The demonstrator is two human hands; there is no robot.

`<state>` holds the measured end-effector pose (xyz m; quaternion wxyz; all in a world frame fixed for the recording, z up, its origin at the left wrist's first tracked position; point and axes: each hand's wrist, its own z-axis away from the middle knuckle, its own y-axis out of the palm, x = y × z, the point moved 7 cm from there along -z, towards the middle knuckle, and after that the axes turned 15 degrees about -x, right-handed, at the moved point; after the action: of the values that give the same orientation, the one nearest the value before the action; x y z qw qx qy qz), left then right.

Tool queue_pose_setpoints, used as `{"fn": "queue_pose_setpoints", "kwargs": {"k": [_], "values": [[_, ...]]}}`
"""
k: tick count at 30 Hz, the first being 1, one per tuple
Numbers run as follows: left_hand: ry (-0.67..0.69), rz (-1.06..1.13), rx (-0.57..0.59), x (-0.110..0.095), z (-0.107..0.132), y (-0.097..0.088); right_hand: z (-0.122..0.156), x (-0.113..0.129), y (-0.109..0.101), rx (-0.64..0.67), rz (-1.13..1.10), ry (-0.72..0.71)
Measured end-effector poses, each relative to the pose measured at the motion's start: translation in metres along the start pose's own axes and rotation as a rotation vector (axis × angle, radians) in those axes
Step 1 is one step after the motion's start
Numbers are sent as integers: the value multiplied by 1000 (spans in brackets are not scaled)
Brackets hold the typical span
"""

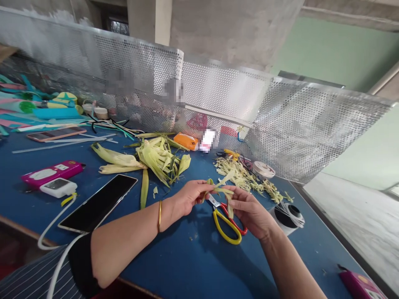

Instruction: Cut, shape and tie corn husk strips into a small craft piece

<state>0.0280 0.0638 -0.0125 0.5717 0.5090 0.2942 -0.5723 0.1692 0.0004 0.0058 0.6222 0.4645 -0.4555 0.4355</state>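
My left hand (190, 196) and my right hand (249, 209) meet over the blue table (187, 257), both pinched on a thin yellow-green husk strip (220, 189) stretched between them. One end of the strip hangs down past my right fingers. Scissors (226, 222) with one yellow and one red handle lie on the table just under my hands. A gold bangle is on my left wrist.
A pile of green corn husks (156, 158) lies behind my left hand, a heap of shredded husk (246, 176) behind my right. A black phone (99, 201), pink device (51, 172), white charger (57, 187), thread spool (288, 216) and perforated metal screen (280, 120) surround the spot.
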Motion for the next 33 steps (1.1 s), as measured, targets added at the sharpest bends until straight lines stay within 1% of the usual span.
{"fn": "queue_pose_setpoints", "kwargs": {"k": [2, 4, 6, 8, 11, 13, 15, 19, 20, 21, 24, 26, 31, 33], "values": [[-94, 88, 14, 4, -1, 0, -2, 2, -3, -23, -19, -17], [-177, 146, 19, 9, -2, 1, -4, 4, -8, -74, -58, -28], [-216, 172, 25, 11, -2, 2, -6, 6, -12, -106, -109, -28], [-174, 158, 19, 10, -1, 2, -6, 7, -12, -110, -139, -24], [-40, 79, -18, 4, 0, 1, -4, 7, -8, -124, -136, -29], [18, 16, -40, 2, 1, 0, -2, 8, -6, -144, -114, -54], [61, -42, -56, 1, 2, 1, -1, 11, -6, -191, -38, -137], [164, -126, -68, -2, 5, 3, 3, 27, -11, -353, 229, -442], [186, -141, -66, -2, 6, 4, 5, 29, -11, -372, 263, -488], [202, -155, -64, -2, 6, 5, 6, 30, -10, -375, 274, -505], [227, -180, -61, -2, 8, 8, 7, 25, -3, -319, 265, -436], [232, -196, -59, -2, 10, 9, 6, 20, 1, -297, 303, -386], [238, -216, -64, -2, 10, 9, 1, 8, 0, -324, 559, -379], [254, -230, -66, 0, 9, 9, -1, 5, -2, -341, 611, -386]]}}
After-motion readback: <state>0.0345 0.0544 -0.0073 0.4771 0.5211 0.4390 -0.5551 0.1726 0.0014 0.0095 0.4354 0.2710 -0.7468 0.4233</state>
